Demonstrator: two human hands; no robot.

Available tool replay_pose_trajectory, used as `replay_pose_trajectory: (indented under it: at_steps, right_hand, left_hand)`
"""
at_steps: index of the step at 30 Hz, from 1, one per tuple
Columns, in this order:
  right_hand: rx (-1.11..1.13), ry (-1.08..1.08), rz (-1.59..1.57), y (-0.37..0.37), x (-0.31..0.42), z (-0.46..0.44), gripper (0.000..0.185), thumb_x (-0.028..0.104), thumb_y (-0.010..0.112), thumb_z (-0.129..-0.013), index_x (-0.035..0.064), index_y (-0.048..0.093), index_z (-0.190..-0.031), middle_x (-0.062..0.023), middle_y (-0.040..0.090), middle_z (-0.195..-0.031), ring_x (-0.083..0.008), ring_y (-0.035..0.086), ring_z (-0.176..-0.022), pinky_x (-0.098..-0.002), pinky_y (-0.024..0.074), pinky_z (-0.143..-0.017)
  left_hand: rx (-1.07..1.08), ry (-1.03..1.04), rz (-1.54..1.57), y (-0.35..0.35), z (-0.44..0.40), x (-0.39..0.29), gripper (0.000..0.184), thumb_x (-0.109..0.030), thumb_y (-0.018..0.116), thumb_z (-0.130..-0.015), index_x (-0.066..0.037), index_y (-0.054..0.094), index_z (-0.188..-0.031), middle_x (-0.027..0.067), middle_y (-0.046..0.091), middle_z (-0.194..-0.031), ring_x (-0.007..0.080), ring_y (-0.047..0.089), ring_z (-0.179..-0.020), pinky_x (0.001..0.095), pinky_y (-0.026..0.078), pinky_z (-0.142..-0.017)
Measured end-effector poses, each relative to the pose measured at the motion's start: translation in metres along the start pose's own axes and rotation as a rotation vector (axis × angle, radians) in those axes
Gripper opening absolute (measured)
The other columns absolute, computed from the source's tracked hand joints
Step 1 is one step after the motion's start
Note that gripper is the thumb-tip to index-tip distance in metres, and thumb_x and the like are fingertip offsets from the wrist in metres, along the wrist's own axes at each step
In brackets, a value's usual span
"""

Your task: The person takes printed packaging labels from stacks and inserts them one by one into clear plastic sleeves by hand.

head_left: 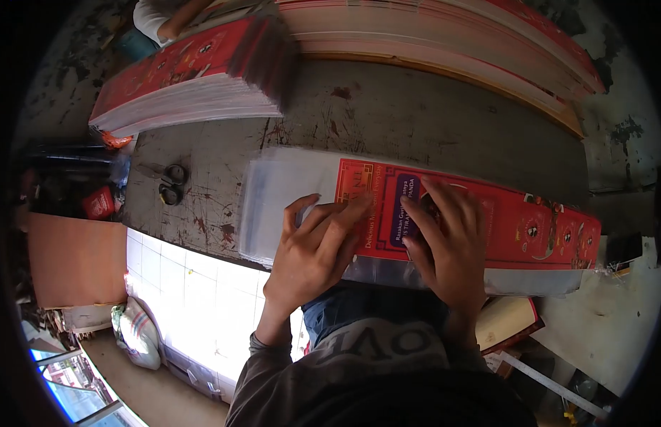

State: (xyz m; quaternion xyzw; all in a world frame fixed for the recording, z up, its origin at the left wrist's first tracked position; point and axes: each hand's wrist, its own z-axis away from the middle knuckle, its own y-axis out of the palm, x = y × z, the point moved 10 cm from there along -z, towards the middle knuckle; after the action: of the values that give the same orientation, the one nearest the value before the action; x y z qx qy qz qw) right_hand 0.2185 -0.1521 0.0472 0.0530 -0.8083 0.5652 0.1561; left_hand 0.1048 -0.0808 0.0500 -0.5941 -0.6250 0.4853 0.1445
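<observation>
Bench [430,117]: under everything here
Clear plastic sleeves [270,206]: near edge, beneath red strip
Red printed strip [512,228]: long axis left-right, right end angled nearer; lettered end left, under both hands
Right hand [455,249]: open, fingers bent, over strip's mid-left
Left hand [305,249]: loosely open, at strip's left end
Scissors [173,186]: left

Tabletop [430,107]: grey, scratched, reddish-brown stains in patches. Near edge: pile of clear plastic sleeves [266,206], lying lengthwise, partly beyond the edge. Left end: scissors [173,186], dark handles, lying flat, apart from the sleeves. Far left: thick stack of red-topped printed pieces [192,78]. Far side: long red-and-white stacks [430,39], brown strip [416,65] along their base.
</observation>
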Motion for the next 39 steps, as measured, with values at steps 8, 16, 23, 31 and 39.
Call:
replay_pose_trajectory:
  at_steps: [8, 16, 23, 31, 39]
  right_hand:
    - [0.069, 0.017, -0.04, 0.003, -0.004, 0.002, 0.049, 0.027, 0.064, -0.077, 0.0166, 0.054, -0.124, -0.0093, 0.041, -0.137, -0.0292, 0.04, -0.123, -0.0521, 0.0256, -0.104]
    - [0.097, 0.051, -0.047, 0.003, -0.005, 0.002, 0.05, 0.028, 0.064, -0.077, 0.0178, 0.053, -0.125, -0.0081, 0.041, -0.137, -0.0285, 0.04, -0.124, -0.0516, 0.0243, -0.105]
    - [0.093, 0.05, -0.04, 0.004, -0.005, 0.002, 0.051, 0.028, 0.065, -0.076, 0.0186, 0.053, -0.125, -0.0078, 0.041, -0.137, -0.0282, 0.04, -0.123, -0.0515, 0.0244, -0.105]
    - [0.092, 0.048, -0.042, 0.003, -0.005, 0.002, 0.05, 0.028, 0.065, -0.076, 0.0184, 0.054, -0.124, -0.008, 0.041, -0.137, -0.0284, 0.04, -0.124, -0.0519, 0.0245, -0.104]
    - [0.112, 0.032, -0.062, 0.003, -0.003, 0.003, 0.05, 0.028, 0.066, -0.075, 0.0186, 0.054, -0.123, -0.0079, 0.041, -0.137, -0.0283, 0.04, -0.124, -0.0515, 0.0246, -0.105]
  left_hand:
    - [0.053, -0.078, 0.076, 0.0, -0.006, 0.007, 0.063, -0.006, 0.071, -0.072, -0.004, 0.045, -0.128, -0.0031, 0.066, -0.096, 0.0129, 0.06, -0.085, 0.0312, 0.036, -0.082]
    - [0.137, -0.092, 0.101, 0.007, -0.006, 0.011, 0.068, -0.007, 0.073, -0.069, -0.004, 0.043, -0.131, -0.0037, 0.064, -0.093, 0.0142, 0.056, -0.086, 0.0316, 0.035, -0.082]
    - [0.127, -0.096, 0.11, 0.008, -0.004, 0.013, 0.068, -0.009, 0.072, -0.07, -0.004, 0.043, -0.131, -0.0026, 0.063, -0.095, 0.0164, 0.054, -0.087, 0.0329, 0.035, -0.082]
    - [0.134, -0.086, 0.084, 0.009, -0.005, 0.011, 0.064, -0.007, 0.07, -0.068, -0.005, 0.048, -0.128, -0.0015, 0.061, -0.102, 0.0172, 0.053, -0.086, 0.0338, 0.035, -0.078]
    - [0.151, -0.118, 0.015, 0.011, -0.013, 0.003, 0.069, 0.003, 0.06, -0.057, -0.001, 0.048, -0.125, 0.0018, 0.057, -0.078, 0.0201, 0.051, -0.075, 0.0353, 0.037, -0.078]
